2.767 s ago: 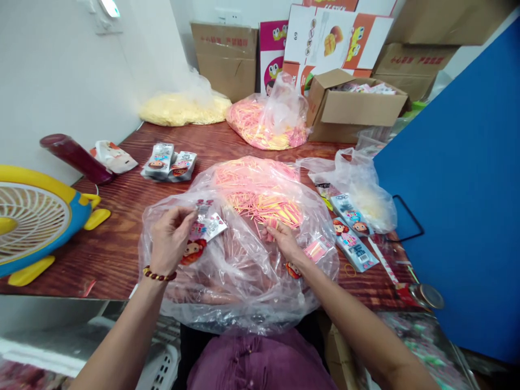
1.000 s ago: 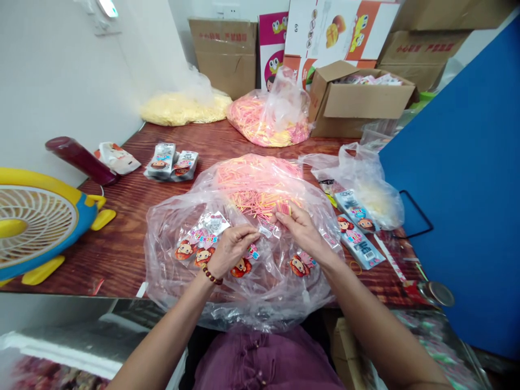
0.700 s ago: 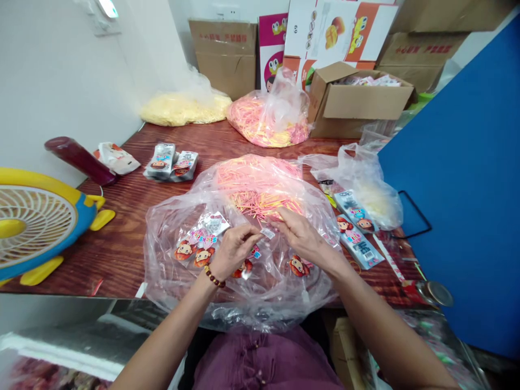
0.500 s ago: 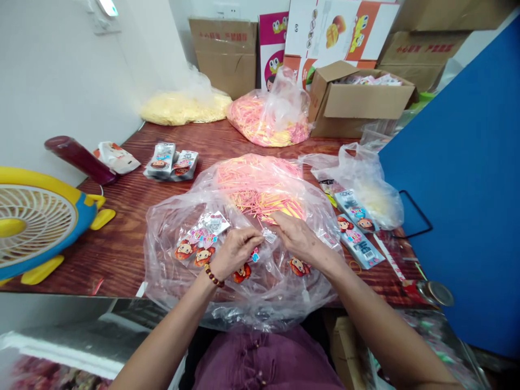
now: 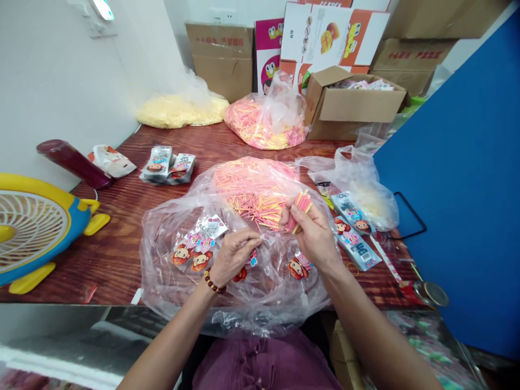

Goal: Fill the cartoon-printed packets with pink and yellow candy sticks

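My left hand (image 5: 233,254) pinches a small printed cartoon packet (image 5: 252,255) over the big clear plastic bag (image 5: 182,292) spread at the table's front. My right hand (image 5: 311,230) is closed on a small bundle of pink and yellow sticks (image 5: 299,208), lifted just above the heap of the same sticks (image 5: 254,189) inside the bag. Two more cartoon packets (image 5: 195,249) lie in the bag left of my left hand, and another packet (image 5: 298,266) lies under my right wrist.
A yellow and blue fan (image 5: 36,227) stands at the left edge. Stacked packets (image 5: 166,165), a dark red bottle (image 5: 71,162), bags of sticks (image 5: 264,122) and cardboard boxes (image 5: 353,105) fill the back. More packets (image 5: 355,238) lie right, beside a blue board (image 5: 467,184).
My left hand brought a packet from the left to the bag's middle. My right hand gathered sticks from the heap and has now lifted a bundle of them.
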Motion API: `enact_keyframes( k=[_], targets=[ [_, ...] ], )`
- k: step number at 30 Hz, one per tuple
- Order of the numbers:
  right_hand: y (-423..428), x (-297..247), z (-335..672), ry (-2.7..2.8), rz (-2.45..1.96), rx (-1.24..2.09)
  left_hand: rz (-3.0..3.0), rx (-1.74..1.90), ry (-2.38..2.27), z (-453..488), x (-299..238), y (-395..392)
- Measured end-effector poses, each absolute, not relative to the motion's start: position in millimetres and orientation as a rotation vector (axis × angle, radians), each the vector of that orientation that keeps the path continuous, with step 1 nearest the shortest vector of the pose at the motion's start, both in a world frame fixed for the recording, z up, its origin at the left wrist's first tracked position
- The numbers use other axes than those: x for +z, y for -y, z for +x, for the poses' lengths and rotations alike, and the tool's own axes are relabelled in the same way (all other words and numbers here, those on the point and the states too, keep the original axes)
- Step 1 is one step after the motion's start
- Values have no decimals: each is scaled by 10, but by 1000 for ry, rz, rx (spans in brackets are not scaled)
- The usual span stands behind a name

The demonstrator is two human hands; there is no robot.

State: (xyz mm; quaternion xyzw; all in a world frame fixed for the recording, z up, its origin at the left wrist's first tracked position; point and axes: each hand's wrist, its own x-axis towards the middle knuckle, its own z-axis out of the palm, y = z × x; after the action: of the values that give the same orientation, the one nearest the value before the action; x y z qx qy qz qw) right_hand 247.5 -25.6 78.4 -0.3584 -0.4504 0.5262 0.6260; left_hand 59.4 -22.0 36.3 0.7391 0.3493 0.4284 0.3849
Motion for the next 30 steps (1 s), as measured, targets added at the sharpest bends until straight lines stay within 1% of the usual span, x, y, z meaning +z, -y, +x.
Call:
enact_keyframes(
  k=[4, 11, 16, 23, 30],
  targets=[
    [258, 814, 2436, 977, -814, 1137, 1889, 1054, -880, 592, 370, 234],
    [258, 936, 2258, 861, -686, 1104, 1923, 1107, -828, 661, 351, 234],
    [234, 846, 2113, 834, -733, 1125, 1892, 1139, -846, 726, 358, 224],
    [321, 682, 2142, 996, -957, 1110, 1682, 1169, -926, 771, 301, 214],
    [299, 654, 2278, 1172, -999, 1199, 1306, 1029, -882, 808, 391, 150]
  ],
)
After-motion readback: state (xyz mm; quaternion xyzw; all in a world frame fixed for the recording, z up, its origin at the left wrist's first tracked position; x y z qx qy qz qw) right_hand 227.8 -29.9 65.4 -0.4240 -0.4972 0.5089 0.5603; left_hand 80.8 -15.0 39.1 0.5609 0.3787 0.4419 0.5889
